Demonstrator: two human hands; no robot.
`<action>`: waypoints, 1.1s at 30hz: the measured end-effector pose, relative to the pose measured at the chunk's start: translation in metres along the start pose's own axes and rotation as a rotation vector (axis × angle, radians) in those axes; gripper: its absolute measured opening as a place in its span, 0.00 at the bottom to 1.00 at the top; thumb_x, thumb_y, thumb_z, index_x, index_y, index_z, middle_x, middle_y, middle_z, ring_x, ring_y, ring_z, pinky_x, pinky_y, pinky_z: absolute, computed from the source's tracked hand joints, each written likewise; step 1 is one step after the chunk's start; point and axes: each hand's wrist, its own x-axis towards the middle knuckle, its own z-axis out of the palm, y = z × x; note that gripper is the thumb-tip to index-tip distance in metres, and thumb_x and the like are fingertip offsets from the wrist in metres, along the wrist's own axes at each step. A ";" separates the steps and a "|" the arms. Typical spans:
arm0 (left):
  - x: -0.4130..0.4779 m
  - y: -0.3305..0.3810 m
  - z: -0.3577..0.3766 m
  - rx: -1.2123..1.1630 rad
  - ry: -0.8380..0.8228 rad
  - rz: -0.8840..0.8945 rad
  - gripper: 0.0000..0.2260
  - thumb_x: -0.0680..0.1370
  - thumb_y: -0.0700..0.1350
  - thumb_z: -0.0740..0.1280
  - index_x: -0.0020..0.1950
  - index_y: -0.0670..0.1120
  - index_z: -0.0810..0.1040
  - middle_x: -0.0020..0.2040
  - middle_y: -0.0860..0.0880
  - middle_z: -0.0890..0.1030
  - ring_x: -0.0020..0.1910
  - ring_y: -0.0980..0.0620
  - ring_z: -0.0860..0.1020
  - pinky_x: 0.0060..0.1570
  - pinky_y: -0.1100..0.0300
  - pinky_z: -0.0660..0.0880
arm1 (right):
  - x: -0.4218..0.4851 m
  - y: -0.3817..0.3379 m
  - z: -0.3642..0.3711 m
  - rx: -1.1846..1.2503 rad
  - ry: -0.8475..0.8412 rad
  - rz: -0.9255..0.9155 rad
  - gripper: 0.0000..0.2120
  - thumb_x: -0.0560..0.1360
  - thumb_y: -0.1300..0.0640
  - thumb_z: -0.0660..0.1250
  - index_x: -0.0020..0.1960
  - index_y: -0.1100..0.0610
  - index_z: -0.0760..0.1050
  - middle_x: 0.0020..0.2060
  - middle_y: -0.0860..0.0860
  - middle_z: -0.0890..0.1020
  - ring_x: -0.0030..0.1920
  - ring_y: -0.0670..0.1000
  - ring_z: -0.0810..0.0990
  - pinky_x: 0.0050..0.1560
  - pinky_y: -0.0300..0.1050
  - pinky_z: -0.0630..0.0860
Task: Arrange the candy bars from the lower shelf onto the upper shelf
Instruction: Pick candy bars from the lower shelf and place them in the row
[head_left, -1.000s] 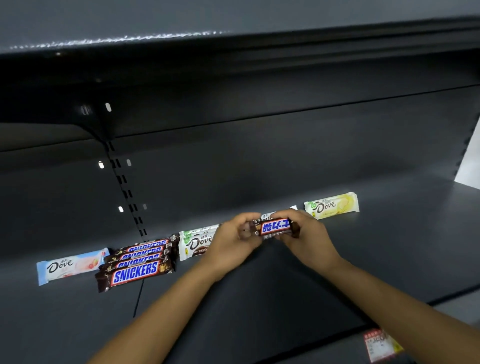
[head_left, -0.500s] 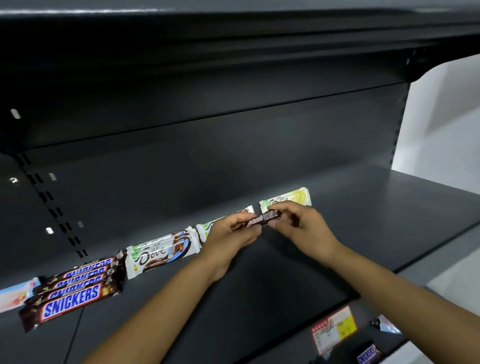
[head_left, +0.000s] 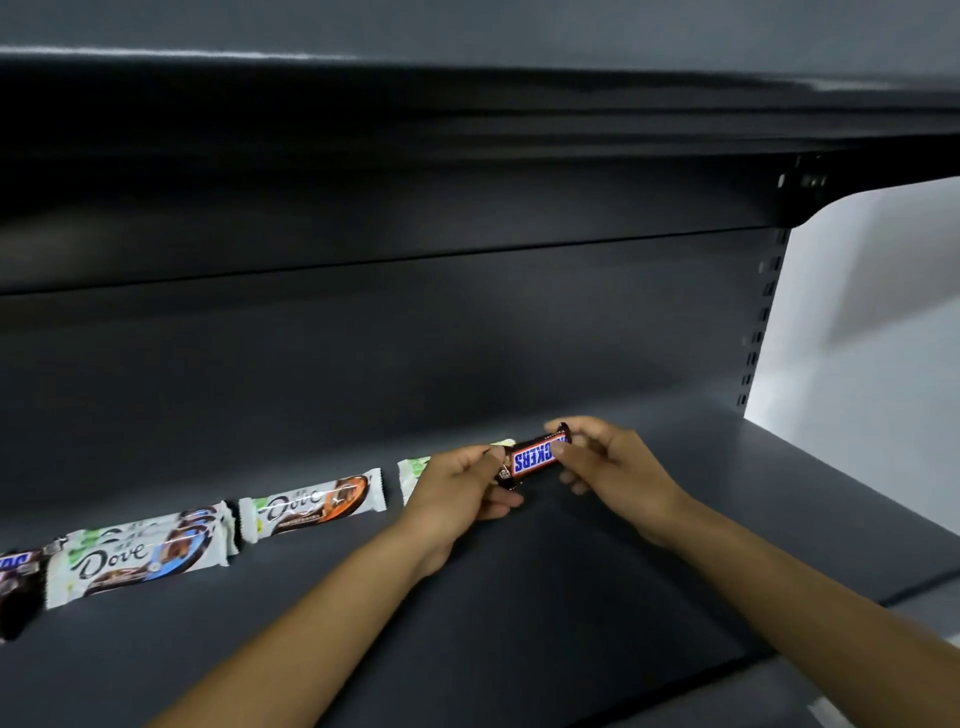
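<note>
Here, just right of the frame's centre, the left hand (head_left: 457, 486) and right hand (head_left: 610, 467) are pinching opposite ends of a Snickers bar (head_left: 535, 457) above the dark shelf (head_left: 571, 597). Dove bars (head_left: 311, 506) are lying in a row toward the lower left.

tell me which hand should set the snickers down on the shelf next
Probably the right hand: it pinches the Snickers bar at its far end, beside bare shelf. The left hand grips the near end, over the Dove row.
</note>
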 end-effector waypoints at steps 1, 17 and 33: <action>0.004 -0.001 0.008 -0.021 0.012 -0.007 0.09 0.81 0.44 0.58 0.51 0.44 0.78 0.39 0.49 0.81 0.30 0.58 0.80 0.31 0.67 0.74 | 0.002 0.004 -0.007 0.054 -0.006 0.006 0.11 0.76 0.61 0.65 0.57 0.52 0.74 0.35 0.46 0.80 0.37 0.45 0.79 0.38 0.40 0.76; 0.031 -0.020 0.086 -0.256 0.157 0.031 0.03 0.78 0.35 0.64 0.46 0.42 0.73 0.39 0.46 0.80 0.39 0.54 0.82 0.47 0.60 0.79 | 0.029 0.017 -0.033 0.081 0.184 0.060 0.12 0.69 0.56 0.73 0.50 0.53 0.76 0.44 0.49 0.82 0.43 0.46 0.81 0.39 0.36 0.74; 0.048 -0.045 0.073 0.527 0.195 0.048 0.09 0.74 0.40 0.65 0.38 0.53 0.77 0.35 0.54 0.81 0.38 0.55 0.80 0.47 0.59 0.77 | 0.084 0.079 -0.029 -0.966 -0.103 -0.636 0.17 0.61 0.66 0.73 0.49 0.58 0.79 0.44 0.53 0.79 0.44 0.56 0.76 0.45 0.48 0.78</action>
